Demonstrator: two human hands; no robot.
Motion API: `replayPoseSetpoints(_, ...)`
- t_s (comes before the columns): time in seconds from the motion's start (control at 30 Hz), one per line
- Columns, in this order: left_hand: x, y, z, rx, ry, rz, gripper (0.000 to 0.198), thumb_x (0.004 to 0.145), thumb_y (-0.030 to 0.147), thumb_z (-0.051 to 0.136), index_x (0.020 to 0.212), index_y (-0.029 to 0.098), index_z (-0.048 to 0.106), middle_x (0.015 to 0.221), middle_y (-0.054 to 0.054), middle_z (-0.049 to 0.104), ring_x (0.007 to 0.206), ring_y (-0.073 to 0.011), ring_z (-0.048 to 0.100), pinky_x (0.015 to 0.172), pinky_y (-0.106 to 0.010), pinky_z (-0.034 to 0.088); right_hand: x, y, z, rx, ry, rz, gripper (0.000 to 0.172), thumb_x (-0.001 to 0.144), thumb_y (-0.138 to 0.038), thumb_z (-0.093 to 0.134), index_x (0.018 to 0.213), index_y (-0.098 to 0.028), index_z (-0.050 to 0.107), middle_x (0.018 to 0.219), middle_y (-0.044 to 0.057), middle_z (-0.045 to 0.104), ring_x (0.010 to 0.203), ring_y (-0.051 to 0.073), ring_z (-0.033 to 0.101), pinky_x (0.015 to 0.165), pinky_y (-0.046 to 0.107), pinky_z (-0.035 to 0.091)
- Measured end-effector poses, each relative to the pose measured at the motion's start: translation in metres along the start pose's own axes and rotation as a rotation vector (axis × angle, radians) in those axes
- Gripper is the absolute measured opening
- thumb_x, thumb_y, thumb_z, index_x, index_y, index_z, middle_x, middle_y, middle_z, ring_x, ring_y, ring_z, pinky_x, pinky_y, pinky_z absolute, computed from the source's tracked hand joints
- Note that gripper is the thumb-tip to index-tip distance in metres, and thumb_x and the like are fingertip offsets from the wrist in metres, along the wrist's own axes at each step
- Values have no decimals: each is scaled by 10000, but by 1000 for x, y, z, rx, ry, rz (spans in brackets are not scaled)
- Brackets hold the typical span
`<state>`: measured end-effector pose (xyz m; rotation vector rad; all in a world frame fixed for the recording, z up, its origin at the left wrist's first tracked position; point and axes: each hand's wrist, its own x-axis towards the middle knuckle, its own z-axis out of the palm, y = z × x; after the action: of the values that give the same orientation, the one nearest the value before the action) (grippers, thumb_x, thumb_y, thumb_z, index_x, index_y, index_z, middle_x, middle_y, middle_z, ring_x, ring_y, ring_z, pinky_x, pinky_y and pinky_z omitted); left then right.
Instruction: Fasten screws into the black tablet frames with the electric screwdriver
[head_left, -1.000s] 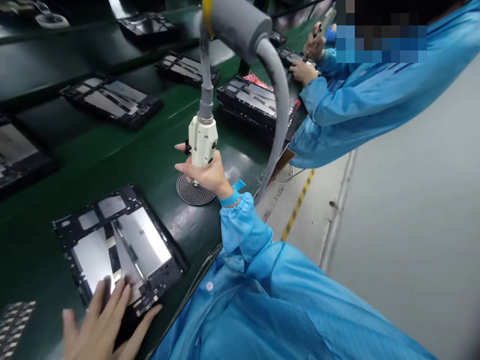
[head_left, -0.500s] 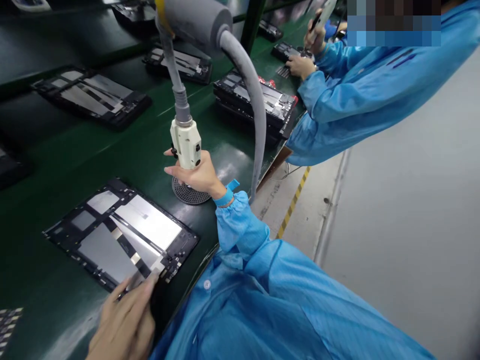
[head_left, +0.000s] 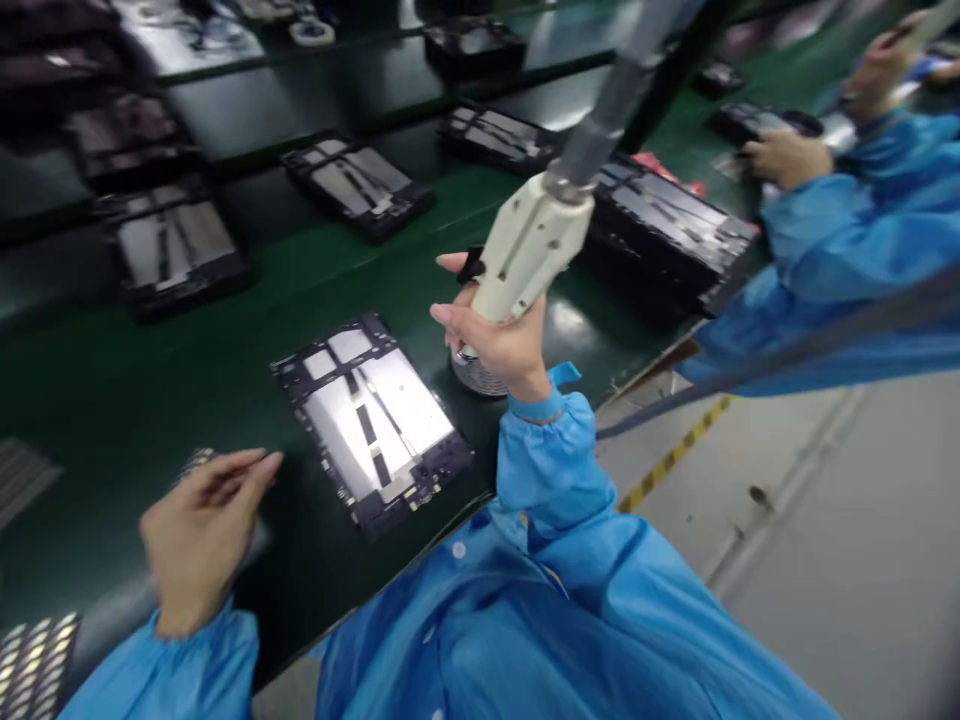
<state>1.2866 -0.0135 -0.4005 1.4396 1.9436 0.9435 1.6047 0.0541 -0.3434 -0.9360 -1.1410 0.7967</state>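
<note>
My right hand is wrapped round a cream electric screwdriver, which hangs tilted from a grey sleeve. Below that hand, partly hidden, is a round perforated dark disc. An opened tablet lies flat on the green bench, its silver battery area and dark ribbon cables showing. Left of the tablet and apart from it, my left hand is closed in a pinch, thumb against forefinger. Whatever it may hold is too small to make out.
More opened tablets lie along the back, with a stack at the right. A sheet of small shiny parts is at lower left. A co-worker's hand works at upper right. The bench edge runs before me.
My left hand has left the tablet's near edge and moved left, now pinched. The right hand still holds the screwdriver, now more tilted. The view has swung left.
</note>
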Motion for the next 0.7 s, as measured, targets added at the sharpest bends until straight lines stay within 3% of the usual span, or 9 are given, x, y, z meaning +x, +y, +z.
replayPoseSetpoints(0.07, 13, 20, 7, -99, -39, -109, 462, 618, 520, 819, 894, 163, 723, 793, -68, 716, 733, -223, 678, 734, -349, 580, 2, -13, 24, 37, -79, 3, 290, 772, -321, 764, 991, -162, 659, 612, -62, 583, 495, 82, 543, 531, 250, 511)
replayPoseSetpoints(0.13, 24, 28, 13, -187, -146, -155, 455, 618, 520, 818, 884, 162, 729, 774, -61, 713, 698, -196, 665, 692, -310, 559, 1, -21, 52, 76, -166, 34, 343, 753, -362, 782, 1000, -156, 663, 626, -57, 577, 518, 89, 549, 540, 261, 522)
replayPoseSetpoints(0.3, 41, 17, 31, -231, -256, -74, 450, 679, 547, 770, 906, 161, 722, 731, -52, 692, 668, -171, 635, 626, -261, 486, -4, -20, 108, 147, -338, 111, 447, 734, -403, 805, 1061, -135, 660, 618, -61, 542, 552, 96, 540, 640, 289, 562)
replayPoseSetpoints(0.5, 54, 13, 37, -116, -235, 135, 362, 742, 505, 670, 860, 163, 688, 773, -49, 681, 671, -173, 594, 598, -275, 425, -11, -5, 138, 143, -408, 202, 437, 716, -383, 832, 1041, -145, 663, 661, -40, 579, 609, 113, 571, 709, 297, 581)
replayPoseSetpoints(0.7, 56, 24, 32, -204, -365, 6, 396, 691, 471, 683, 866, 119, 637, 715, -67, 659, 621, -191, 619, 524, -280, 489, -18, 12, 154, 66, -479, 237, 448, 737, -412, 827, 1070, -153, 675, 815, 17, 668, 777, 158, 667, 872, 337, 600)
